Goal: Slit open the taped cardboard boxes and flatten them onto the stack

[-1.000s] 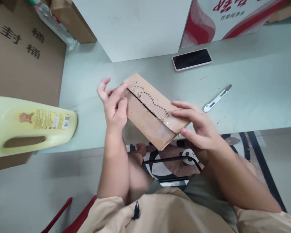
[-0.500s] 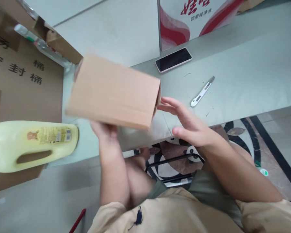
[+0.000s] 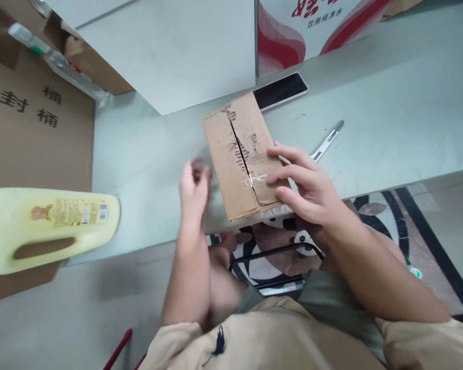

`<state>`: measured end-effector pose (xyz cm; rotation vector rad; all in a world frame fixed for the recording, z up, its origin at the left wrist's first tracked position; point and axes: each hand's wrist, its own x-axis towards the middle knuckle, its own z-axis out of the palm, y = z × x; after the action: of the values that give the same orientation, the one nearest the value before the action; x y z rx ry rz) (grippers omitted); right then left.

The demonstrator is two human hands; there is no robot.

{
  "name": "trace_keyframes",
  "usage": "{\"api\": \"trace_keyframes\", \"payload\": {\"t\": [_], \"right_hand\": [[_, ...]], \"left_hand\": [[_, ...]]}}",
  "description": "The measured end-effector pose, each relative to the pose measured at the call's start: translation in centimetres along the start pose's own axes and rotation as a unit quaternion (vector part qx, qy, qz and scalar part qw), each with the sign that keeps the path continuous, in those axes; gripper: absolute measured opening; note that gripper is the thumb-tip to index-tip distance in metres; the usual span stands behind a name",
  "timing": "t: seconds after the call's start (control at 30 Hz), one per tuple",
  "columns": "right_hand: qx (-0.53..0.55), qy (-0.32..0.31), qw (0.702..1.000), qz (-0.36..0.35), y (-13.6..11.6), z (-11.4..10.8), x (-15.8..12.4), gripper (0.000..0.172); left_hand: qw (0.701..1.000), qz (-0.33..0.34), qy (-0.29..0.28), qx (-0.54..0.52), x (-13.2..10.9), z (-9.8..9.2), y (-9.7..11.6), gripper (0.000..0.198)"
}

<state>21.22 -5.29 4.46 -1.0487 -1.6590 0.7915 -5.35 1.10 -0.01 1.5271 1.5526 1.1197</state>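
Observation:
A small brown cardboard box (image 3: 235,159) lies on the pale green table (image 3: 389,123) near its front edge, its torn, tape-scarred seam facing up. My right hand (image 3: 304,185) rests on the box's right half, fingers stretched flat over the tape remnant. My left hand (image 3: 193,189) hovers just left of the box, off it, with fingers curled inward; it is blurred and I cannot tell if anything is in it.
A white utility knife (image 3: 326,141) lies right of the box and a phone (image 3: 281,91) behind it. A yellow jug (image 3: 42,226) sits at the left on a big brown carton (image 3: 34,123). A white box (image 3: 170,51) and a red-and-white carton (image 3: 312,25) stand behind.
The box was lifted and turned over by my left hand, then set back on the table seam-up and rotated. My left hand has let go; my right hand now lies on top.

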Motion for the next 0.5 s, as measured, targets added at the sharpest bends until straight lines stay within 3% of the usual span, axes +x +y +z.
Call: {"api": "trace_keyframes", "payload": {"t": [0.07, 0.17, 0.27, 0.37, 0.43, 0.5], "right_hand": [[0.016, -0.015, 0.999, 0.030, 0.0, 0.3, 0.0, 0.032], [0.044, -0.027, 0.997, 0.060, 0.6, 0.4, 0.1, 0.034], [-0.032, 0.071, 0.988, 0.130, 2.2, -0.4, 0.0, 0.032], [-0.216, 0.167, 0.933, 0.235, 3.8, -2.1, -0.3, 0.033], [-0.316, 0.148, 0.889, 0.295, 4.5, -3.2, -0.5, 0.046], [-0.372, 0.088, 0.858, 0.345, 4.8, -3.9, -0.6, 0.054]], "left_hand": [[0.989, 0.144, 0.046, -0.002, 0.2, -0.1, 0.4, 0.072], [0.956, 0.283, 0.000, 0.085, 0.1, 0.5, 1.5, 0.067], [0.939, 0.314, -0.012, 0.138, -0.3, 1.0, 2.1, 0.061], [0.938, 0.325, -0.005, 0.118, -0.4, 1.2, 2.0, 0.056], [0.937, 0.331, -0.003, 0.109, -0.2, 1.3, 1.7, 0.055], [0.936, 0.335, 0.003, 0.109, -0.1, 1.4, 1.6, 0.054]]}}
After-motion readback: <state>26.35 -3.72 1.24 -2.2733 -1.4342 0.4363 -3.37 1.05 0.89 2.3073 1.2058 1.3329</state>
